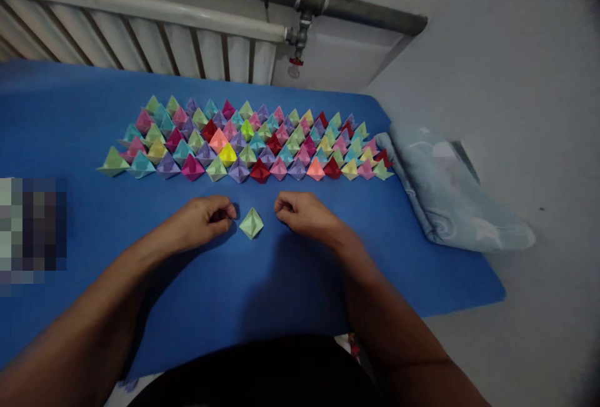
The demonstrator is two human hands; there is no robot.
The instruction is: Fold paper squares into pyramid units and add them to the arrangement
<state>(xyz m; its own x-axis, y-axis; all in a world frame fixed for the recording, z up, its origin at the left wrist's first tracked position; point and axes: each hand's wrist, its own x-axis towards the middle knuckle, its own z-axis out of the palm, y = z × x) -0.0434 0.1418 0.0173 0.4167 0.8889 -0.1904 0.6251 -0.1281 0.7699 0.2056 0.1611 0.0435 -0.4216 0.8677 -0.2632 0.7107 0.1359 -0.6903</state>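
A pale green folded paper piece [252, 224] lies on the blue table surface [201, 307] between my two hands, touched by neither. Just left of it is my left hand [206, 221], fingers curled and closed with nothing visible in them. My right hand [304, 212] rests to the right of the piece, its fingers also curled in, holding nothing that shows. Beyond both hands stand several rows of small folded paper boats [239, 170] in green, pink, purple, blue, red and yellow.
A folded light blue patterned cloth [459, 200] lies at the right edge of the table. Behind the table are a white radiator [210, 54] and a pipe [375, 13] with a red valve. Something pixelated [32, 229] is at the far left.
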